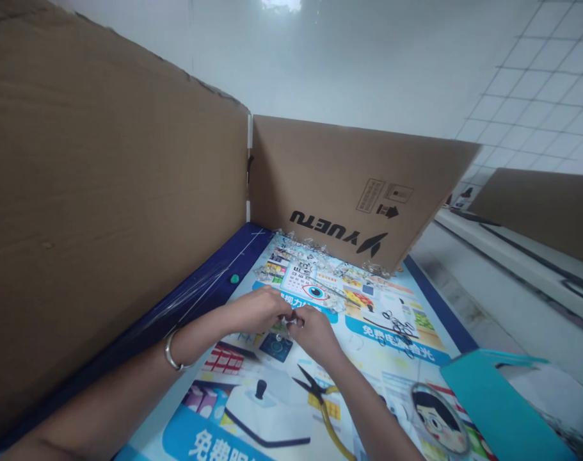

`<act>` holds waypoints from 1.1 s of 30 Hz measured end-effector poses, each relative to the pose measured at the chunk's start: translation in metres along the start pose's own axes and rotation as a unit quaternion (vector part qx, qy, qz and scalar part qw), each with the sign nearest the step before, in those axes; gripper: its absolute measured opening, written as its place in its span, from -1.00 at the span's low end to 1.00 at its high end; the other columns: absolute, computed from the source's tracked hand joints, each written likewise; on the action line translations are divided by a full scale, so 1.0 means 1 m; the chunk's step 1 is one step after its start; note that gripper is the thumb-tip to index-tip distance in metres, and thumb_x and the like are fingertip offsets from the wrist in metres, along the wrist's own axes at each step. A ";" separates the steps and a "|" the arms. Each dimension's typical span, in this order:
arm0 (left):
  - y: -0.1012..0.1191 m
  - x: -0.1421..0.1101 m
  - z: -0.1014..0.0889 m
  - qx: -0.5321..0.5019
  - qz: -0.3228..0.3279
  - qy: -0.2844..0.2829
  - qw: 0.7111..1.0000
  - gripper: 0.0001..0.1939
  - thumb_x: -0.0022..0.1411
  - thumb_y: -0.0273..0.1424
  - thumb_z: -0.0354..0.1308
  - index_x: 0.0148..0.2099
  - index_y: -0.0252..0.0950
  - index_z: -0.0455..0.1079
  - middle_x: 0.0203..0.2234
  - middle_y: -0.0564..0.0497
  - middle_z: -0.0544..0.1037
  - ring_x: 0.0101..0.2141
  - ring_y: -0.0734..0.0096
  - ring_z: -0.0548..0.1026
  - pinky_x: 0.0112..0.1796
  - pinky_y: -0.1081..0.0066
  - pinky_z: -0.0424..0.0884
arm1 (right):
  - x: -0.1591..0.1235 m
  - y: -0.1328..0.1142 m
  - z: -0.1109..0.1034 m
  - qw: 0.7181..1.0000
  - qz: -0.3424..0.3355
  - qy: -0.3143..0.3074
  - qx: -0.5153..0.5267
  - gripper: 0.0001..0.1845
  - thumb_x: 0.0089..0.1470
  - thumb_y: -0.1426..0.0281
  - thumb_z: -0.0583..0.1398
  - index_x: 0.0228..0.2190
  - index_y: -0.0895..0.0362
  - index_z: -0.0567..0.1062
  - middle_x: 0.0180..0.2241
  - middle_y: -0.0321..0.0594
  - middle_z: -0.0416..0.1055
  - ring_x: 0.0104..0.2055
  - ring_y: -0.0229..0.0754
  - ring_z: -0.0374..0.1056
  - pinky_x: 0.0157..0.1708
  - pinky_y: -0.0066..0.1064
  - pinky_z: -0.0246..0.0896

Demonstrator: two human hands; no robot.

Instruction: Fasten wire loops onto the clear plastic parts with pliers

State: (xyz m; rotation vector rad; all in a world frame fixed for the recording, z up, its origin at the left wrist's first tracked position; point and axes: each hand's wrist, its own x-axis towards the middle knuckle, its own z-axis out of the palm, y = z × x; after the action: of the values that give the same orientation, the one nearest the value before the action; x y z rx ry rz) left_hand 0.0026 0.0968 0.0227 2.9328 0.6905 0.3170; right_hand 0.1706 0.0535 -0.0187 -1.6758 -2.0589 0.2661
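My left hand (261, 308), with a silver bangle on its wrist, and my right hand (314, 330) meet over the printed sheet (281, 410). Both have fingers pinched together, tip to tip. Something small and shiny shows just below the fingertips, too small to name. A pair of pliers (322, 397) with yellow handles and dark jaws lies beneath my right forearm, its jaws spread. Farther right on the sheet are several small black rings (399, 326).
Clear, glassy pieces (315, 246) lie along the foot of an upright cardboard panel (339, 186). Another cardboard panel (113, 166) rises on the left. A green bit (234, 279) sits near it. At right are a round clear dish (439, 419) and a teal box (497, 403).
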 end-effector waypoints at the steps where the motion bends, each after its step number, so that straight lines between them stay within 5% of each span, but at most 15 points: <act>1: 0.000 0.000 0.000 -0.005 0.000 -0.003 1.000 -0.76 0.08 -0.61 0.03 -0.26 -0.22 0.42 -0.45 0.04 0.51 -0.33 0.34 0.42 -0.23 0.42 0.21 | 0.000 0.001 0.001 1.000 -0.001 0.000 0.002 -0.90 -0.15 0.50 0.12 -0.61 0.11 0.39 -0.58 -0.35 0.27 -0.48 -0.29 0.20 -0.51 -0.52 -0.04; 15: 0.000 -0.002 0.010 0.093 -0.074 -0.057 0.991 -0.63 -0.01 -0.59 0.01 -0.11 -0.21 0.20 -0.41 -0.01 0.52 -0.38 0.21 0.46 -0.45 0.42 0.23 | -0.002 0.010 0.007 0.999 -0.030 0.007 0.042 -0.81 -0.13 0.57 0.07 -0.53 0.11 0.44 -0.48 -0.30 0.32 -0.36 -0.28 0.25 -0.38 -0.52 0.04; 33: 0.005 0.001 0.014 0.098 -0.095 -0.058 0.989 -0.66 -0.01 -0.61 0.00 -0.14 -0.25 0.22 -0.32 -0.05 0.52 -0.44 0.27 0.48 -0.51 0.45 0.23 | -0.004 0.010 0.010 0.998 -0.050 0.015 0.046 -0.80 -0.09 0.59 0.05 -0.50 0.10 0.43 -0.42 -0.27 0.28 -0.31 -0.24 0.24 -0.30 -0.47 0.07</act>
State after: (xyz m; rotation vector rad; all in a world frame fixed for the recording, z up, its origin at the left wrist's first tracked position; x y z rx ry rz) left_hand 0.0091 0.0920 0.0105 3.0019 1.0289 0.0636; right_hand 0.1752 0.0535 -0.0325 -1.5080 -2.0695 0.2970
